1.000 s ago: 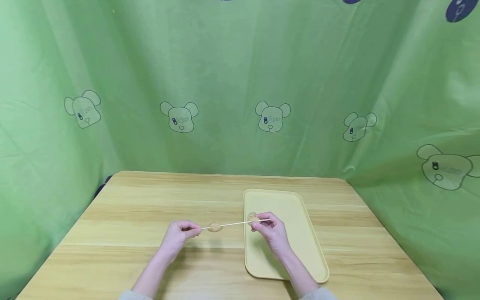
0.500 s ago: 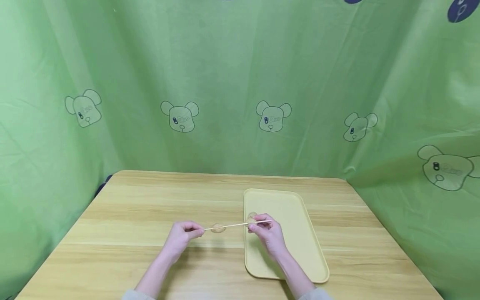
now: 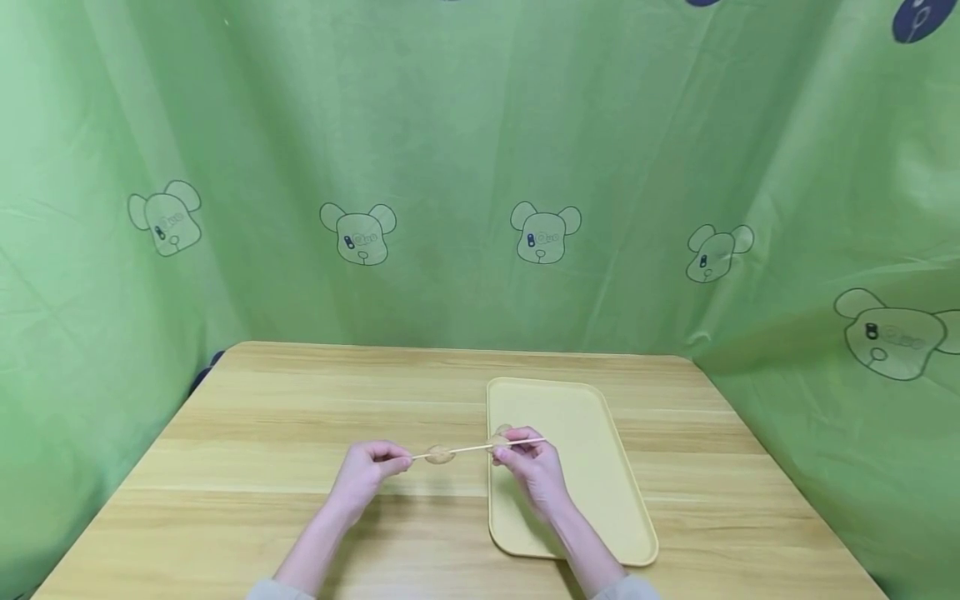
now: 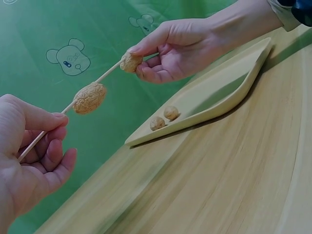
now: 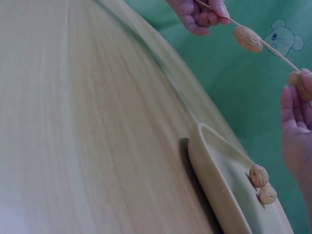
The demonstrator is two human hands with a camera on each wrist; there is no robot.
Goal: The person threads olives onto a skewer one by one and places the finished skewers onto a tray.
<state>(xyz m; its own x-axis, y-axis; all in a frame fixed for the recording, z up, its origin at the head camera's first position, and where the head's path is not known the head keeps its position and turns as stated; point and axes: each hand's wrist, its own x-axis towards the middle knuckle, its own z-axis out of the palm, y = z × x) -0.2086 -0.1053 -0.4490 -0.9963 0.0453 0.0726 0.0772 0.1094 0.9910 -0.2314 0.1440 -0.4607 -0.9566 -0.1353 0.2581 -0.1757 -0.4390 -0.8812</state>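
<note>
My left hand (image 3: pixel 362 479) pinches a thin wooden skewer (image 3: pixel 470 449) near its left end between thumb and fingers. Threaded on the skewer close to that hand is a wrinkled, light brown food ball (image 4: pixel 89 98), slightly oval. A second wrinkled ball (image 4: pixel 130 62) is on the skewer farther right. My right hand (image 3: pixel 542 471) pinches this second ball between thumb and fingertips, which partly cover it. The skewer's right end sticks out past the ball in the head view. Both hands are raised, the right one over the left part of the tray.
A pale yellow rectangular tray (image 3: pixel 592 467) lies on the wooden table (image 3: pixel 300 417), right of centre. Two more wrinkled balls (image 5: pixel 258 176) sit side by side in it in the wrist views. A green curtain (image 3: pixel 450 167) with bear outlines surrounds the table's back and sides.
My right hand has shifted slightly left with its ball, and more of another ball behind it shows. My left hand and the nearer ball have moved a little right.
</note>
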